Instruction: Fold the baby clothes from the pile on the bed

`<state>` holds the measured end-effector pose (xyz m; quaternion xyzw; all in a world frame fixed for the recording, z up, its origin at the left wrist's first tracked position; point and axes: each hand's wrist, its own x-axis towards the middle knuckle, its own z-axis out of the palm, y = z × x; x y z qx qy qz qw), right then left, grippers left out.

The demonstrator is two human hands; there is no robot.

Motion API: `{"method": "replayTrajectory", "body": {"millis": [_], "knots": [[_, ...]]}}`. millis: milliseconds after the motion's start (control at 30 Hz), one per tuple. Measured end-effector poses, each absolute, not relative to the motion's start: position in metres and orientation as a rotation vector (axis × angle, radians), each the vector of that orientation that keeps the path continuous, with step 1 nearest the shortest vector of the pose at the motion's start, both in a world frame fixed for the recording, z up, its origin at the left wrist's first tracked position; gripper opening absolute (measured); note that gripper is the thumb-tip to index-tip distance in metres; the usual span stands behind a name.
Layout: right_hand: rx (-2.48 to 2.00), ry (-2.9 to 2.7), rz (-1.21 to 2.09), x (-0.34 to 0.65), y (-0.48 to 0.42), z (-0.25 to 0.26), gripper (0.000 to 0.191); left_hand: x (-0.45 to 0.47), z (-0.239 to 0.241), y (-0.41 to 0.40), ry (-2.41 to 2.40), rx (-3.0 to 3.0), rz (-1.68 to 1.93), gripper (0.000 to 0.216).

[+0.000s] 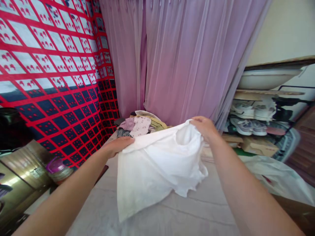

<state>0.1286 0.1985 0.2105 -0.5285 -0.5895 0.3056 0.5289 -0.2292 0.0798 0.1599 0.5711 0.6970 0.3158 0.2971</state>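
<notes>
A white shirt-like garment [157, 164] hangs stretched between my two hands over the bed. Its left corner is pinched by my left hand [120, 145], fingers closed on the edge. At the upper right my right hand [203, 126] grips the other end, beside what looks like a neck or arm opening. The lower part of the cloth droops in folds, with a wavy edge at the right. Whether its lowest corner touches the sheet [147, 226] I cannot tell. Behind it lies a pile of clothes [141, 124], partly hidden by the garment.
Purple curtains [182, 65] hang behind the bed. To the right stands a rack with shoes [248, 126], a cardboard box [259, 146] and a white basin [268, 78]. A plastic bag [278, 177] lies at the right. On the left is a purple-lidded container [57, 168].
</notes>
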Motion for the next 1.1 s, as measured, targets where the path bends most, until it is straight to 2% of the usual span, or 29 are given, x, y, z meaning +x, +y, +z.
{"method": "replayTrajectory", "body": {"millis": [67,167,367,567,733,933,1100], "knots": [[-1.431,-1.616,0.718,0.116,0.213,0.178,0.034,-0.227,0.125,0.095,2.141,1.608,0.774,0.037],[-1.516,-1.72,0.655,0.107,0.217,0.128,0.034,-0.22,0.085,0.099,2.22,1.705,0.663,0.029],[-1.582,-2.057,0.542,0.104,0.192,0.073,0.026,-0.201,0.058,0.078,2.134,1.988,0.335,0.018],[-1.69,-2.313,0.435,0.075,0.179,0.061,0.031,-0.189,0.057,0.073,2.119,2.127,0.07,0.012],[-1.806,-2.421,0.442,0.053,0.184,0.055,0.019,-0.194,0.069,0.078,2.175,2.132,-0.074,0.02],[-1.939,-2.462,0.522,0.039,0.203,0.063,0.024,-0.213,0.091,0.102,2.306,2.04,-0.113,0.026],[-1.957,-2.458,0.621,0.033,0.209,0.067,0.013,-0.218,0.091,0.111,2.347,2.032,-0.11,0.029]]}}
